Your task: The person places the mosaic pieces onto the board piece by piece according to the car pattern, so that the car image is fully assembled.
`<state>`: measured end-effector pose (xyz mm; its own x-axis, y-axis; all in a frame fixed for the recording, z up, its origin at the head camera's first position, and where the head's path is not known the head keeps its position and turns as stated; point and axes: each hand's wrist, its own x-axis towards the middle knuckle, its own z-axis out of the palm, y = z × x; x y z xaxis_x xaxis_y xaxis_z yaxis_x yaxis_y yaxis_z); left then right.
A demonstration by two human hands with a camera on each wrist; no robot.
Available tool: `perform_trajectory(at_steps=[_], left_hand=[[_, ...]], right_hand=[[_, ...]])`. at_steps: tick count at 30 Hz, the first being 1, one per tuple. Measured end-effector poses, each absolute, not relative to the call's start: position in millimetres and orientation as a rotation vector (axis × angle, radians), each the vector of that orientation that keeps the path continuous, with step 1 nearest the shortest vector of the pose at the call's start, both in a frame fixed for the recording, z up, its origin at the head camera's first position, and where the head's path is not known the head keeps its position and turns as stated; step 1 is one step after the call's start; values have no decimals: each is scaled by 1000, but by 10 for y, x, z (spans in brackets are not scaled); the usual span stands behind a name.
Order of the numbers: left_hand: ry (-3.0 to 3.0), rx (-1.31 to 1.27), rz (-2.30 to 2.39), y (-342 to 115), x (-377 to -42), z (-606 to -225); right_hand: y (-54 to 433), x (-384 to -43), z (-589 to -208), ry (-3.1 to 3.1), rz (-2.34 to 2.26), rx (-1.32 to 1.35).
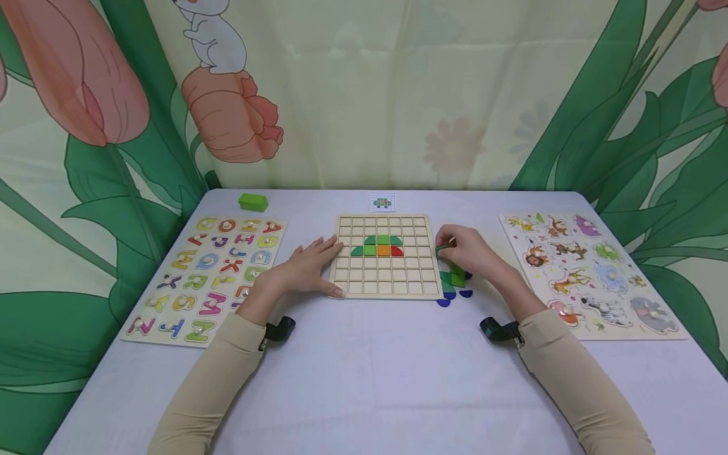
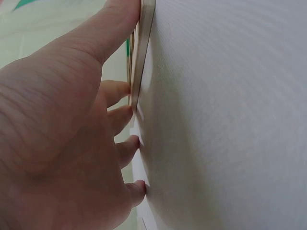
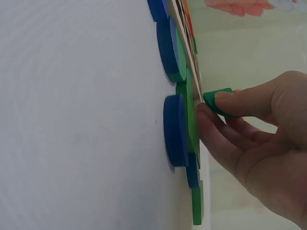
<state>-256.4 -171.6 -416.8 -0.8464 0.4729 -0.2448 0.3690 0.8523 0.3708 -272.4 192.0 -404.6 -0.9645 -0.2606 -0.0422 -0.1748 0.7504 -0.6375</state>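
Note:
In the middle of the table lies a wooden grid board (image 1: 387,278) with green, orange and red pieces (image 1: 384,251) set in its upper cells. My left hand (image 1: 304,264) rests at the board's left edge, fingers extended; in the left wrist view its thumb and some fingertips touch the wooden side. Beside the right edge, my right hand (image 1: 469,251) pinches a dark green piece (image 3: 219,101) between thumb and fingers, clear of the table. Below that hand is a small pile of green blocks (image 1: 457,275) and blue rounded blocks (image 3: 175,129), partly hidden by it in the head view.
A picture card (image 1: 382,202) showing a coloured figure lies behind the board. A green block (image 1: 253,202) sits at the back left. The alphabet puzzle board (image 1: 188,297) is on the left, the animal puzzle board (image 1: 620,281) on the right. A printed curtain (image 1: 364,95) hangs behind.

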Motion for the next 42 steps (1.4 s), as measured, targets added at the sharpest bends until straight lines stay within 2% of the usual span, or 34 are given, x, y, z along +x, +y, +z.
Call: perform_trajectory(at_steps=[42], left_hand=[[2694, 645, 459, -1720, -2549, -4138]], right_hand=[[1458, -2829, -4063, 2829, -1046, -451]])
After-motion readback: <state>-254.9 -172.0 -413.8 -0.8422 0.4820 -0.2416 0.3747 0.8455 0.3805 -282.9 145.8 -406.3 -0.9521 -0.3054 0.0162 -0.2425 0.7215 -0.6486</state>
